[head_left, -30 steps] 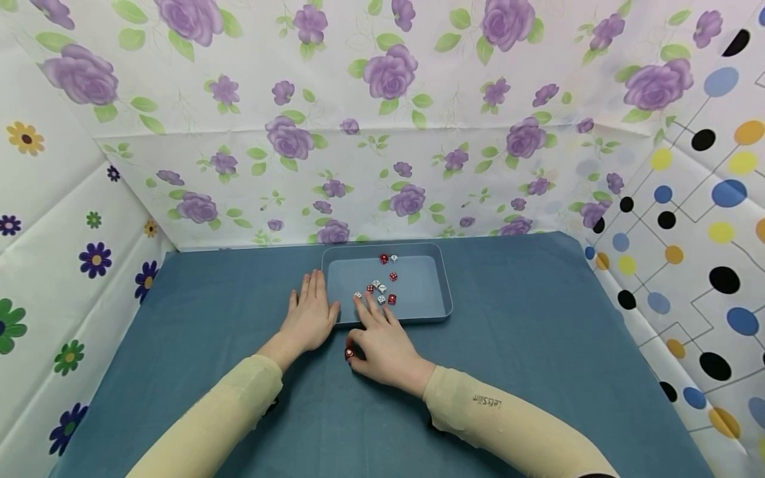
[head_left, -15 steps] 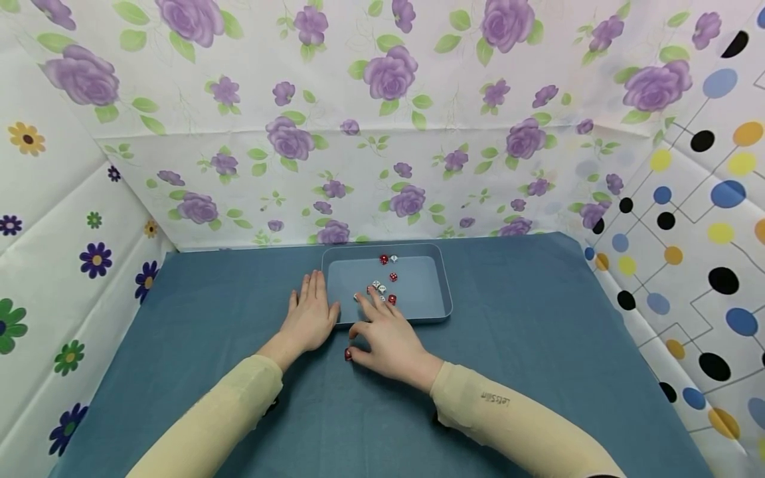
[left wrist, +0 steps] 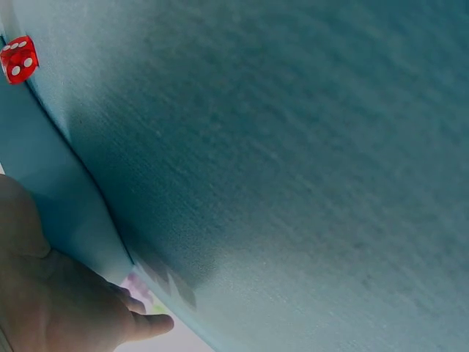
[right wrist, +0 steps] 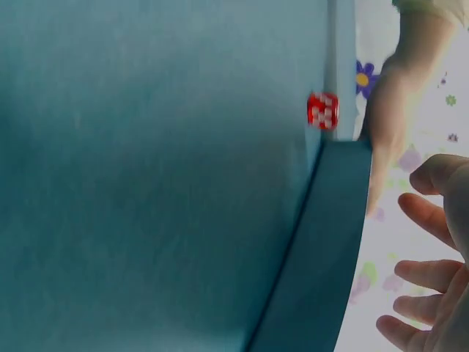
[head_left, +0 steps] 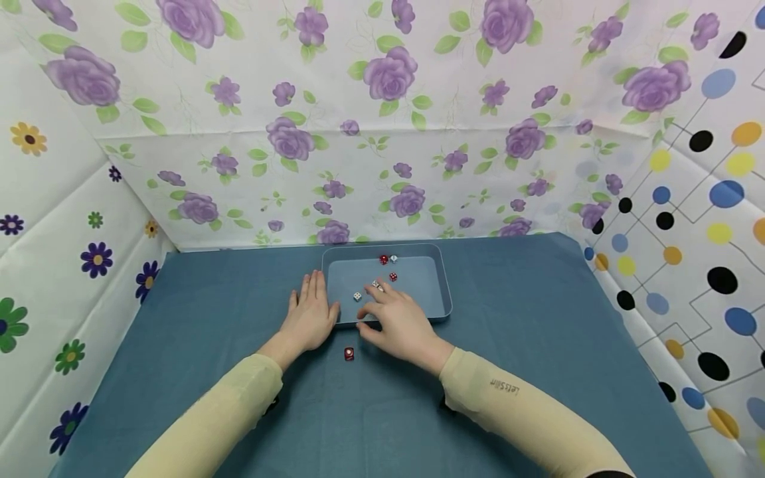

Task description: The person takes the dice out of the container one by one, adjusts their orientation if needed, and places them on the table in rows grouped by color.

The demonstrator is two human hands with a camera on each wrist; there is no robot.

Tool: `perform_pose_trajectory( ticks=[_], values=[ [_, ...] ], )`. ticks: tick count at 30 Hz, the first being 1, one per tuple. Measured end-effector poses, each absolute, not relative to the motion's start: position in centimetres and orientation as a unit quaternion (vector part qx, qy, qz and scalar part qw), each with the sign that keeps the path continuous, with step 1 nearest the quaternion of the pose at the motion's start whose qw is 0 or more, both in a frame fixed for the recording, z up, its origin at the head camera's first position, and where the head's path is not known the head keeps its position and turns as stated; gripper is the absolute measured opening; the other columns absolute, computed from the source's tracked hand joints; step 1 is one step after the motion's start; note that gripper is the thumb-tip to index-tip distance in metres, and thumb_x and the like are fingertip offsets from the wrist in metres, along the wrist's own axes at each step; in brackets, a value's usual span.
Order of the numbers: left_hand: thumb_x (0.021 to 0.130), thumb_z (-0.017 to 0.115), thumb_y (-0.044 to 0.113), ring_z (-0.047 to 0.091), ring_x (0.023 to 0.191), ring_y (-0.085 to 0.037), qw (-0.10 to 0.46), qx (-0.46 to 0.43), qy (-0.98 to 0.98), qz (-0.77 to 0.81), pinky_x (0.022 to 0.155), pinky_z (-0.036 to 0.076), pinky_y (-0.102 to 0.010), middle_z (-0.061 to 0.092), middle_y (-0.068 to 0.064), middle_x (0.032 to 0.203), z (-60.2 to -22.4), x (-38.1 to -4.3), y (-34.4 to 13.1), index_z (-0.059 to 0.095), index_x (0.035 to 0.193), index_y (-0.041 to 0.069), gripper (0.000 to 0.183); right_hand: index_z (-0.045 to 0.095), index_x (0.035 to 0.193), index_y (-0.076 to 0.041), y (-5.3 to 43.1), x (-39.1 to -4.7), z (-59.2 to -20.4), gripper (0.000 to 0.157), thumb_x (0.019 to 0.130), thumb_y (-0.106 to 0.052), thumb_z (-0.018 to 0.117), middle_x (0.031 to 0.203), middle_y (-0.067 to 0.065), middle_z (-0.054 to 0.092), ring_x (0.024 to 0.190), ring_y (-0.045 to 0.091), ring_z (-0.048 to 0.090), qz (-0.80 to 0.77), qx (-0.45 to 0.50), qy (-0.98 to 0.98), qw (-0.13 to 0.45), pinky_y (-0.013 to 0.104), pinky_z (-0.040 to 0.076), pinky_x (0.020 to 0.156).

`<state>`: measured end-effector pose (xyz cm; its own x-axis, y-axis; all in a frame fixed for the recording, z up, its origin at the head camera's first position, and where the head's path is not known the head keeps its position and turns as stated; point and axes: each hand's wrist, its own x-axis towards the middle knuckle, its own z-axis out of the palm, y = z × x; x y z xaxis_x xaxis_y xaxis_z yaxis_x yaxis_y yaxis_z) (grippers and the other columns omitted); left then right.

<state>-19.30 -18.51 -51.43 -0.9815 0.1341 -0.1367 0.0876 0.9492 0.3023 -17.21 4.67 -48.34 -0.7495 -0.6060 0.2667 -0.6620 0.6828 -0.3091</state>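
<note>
A red die (head_left: pixel 349 354) with white pips sits alone on the blue cloth, in front of the grey-blue tray (head_left: pixel 447 292). Above the tray's front edge hovers my right hand (head_left: pixel 402 324), thumb and fingers apart and nothing between them. Its fingers cover part of a cluster of dice. Inside the tray, a white die (head_left: pixel 357 297) lies left of those fingers; a red die (head_left: pixel 393 277) and a red-and-white pair lie farther back. My left hand (head_left: pixel 307 318) rests flat at the tray's left side, fingers straight. The right wrist view shows the lone red die (right wrist: pixel 322 110) apart from the right hand (right wrist: pixel 447 249).
Blue cloth (head_left: pixel 508 372) covers the table around the tray. A flowered white sheet (head_left: pixel 388 179) hangs behind the table, with patterned sheets on both sides.
My right hand has let go of the red die, leaving it on the cloth, and has moved up and to the right over the tray. The left hand stays still.
</note>
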Motion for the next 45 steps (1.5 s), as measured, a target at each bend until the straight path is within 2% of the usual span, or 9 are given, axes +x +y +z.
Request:
perform_pose_trajectory(
  ticks=[6,15,21,31,45],
  values=[
    [0.116,0.04,0.038,-0.001,0.163,-0.042,0.079,0.055,0.983,0.153,0.126,0.008,-0.068,0.0,-0.026,0.177,-51.4,-19.2,-18.6,-0.002,0.169,-0.006,0.081,0.082,0.109,-0.023,5.7,-18.9,-48.5,0.015,0.104,-0.033,0.073,0.154,0.017,0.058,0.151,0.04,0.044,0.196,0.314,-0.925,0.082,0.06,0.045,0.114],
    [0.116,0.04,0.039,0.0,0.164,-0.041,0.08,0.058,0.983,0.157,0.127,0.008,-0.067,0.001,-0.025,0.177,-51.3,-19.1,-18.5,-0.003,0.169,-0.005,0.081,0.081,0.116,-0.02,7.4,-20.8,-49.4,0.018,0.101,-0.028,0.074,0.151,0.016,0.061,0.151,0.043,0.043,0.186,0.269,-0.943,0.068,0.062,0.045,0.114],
    [0.116,0.04,0.04,0.0,0.164,-0.041,0.079,0.06,0.982,0.158,0.127,0.008,-0.067,0.0,-0.024,0.178,-51.2,-19.1,-18.4,-0.002,0.169,-0.005,0.081,0.08,0.119,-0.02,8.3,-21.9,-50.0,0.021,0.101,-0.03,0.075,0.156,0.019,0.056,0.152,0.044,0.041,0.172,0.25,-0.952,0.045,0.062,0.045,0.113],
    [0.116,0.04,0.04,-0.001,0.164,-0.04,0.081,0.059,0.983,0.156,0.127,0.007,-0.067,-0.001,-0.024,0.178,-51.4,-19.3,-18.7,-0.003,0.169,-0.005,0.082,0.079,0.117,-0.022,8.9,-23.1,-50.4,0.021,0.101,-0.035,0.076,0.162,0.022,0.048,0.157,0.044,0.031,0.174,0.234,-0.957,0.0,0.064,0.039,0.117],
    [0.116,0.041,0.04,-0.001,0.164,-0.041,0.079,0.059,0.983,0.154,0.127,0.008,-0.067,0.001,-0.025,0.177,-51.3,-19.2,-18.5,-0.002,0.169,-0.006,0.082,0.081,0.11,-0.024,8.5,-23.4,-50.6,0.018,0.099,-0.038,0.079,0.165,0.021,0.044,0.16,0.042,0.025,0.171,0.223,-0.96,-0.011,0.061,0.034,0.122]
  ],
)
